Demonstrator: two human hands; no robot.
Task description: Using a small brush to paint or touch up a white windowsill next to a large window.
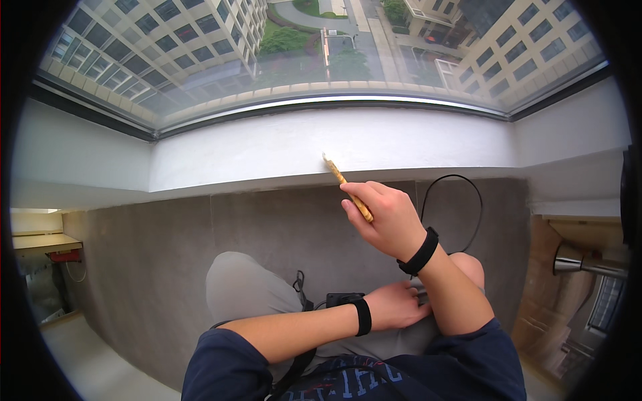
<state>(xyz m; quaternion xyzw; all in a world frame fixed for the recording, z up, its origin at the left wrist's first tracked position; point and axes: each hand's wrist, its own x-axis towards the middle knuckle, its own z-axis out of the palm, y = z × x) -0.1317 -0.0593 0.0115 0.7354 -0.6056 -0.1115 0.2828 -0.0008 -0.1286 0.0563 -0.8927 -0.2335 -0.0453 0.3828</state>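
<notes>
Slender wooden-handled tool (pixel 339 175): your right hand (pixel 391 210) is pinching it between thumb and fingers; its tip is projecting beyond them over the white sill (pixel 234 148). Left hand (pixel 396 307): lying over gray trousers (pixel 244 281), finger closure not discernible.

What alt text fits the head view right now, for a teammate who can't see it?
The right hand holds a slim yellow-brown tool, its pale tip at a white windowsill, though contact is unclear. The left hand rests at the gray-clothed lap. Beyond the window stand pale buildings with greenery.
</notes>
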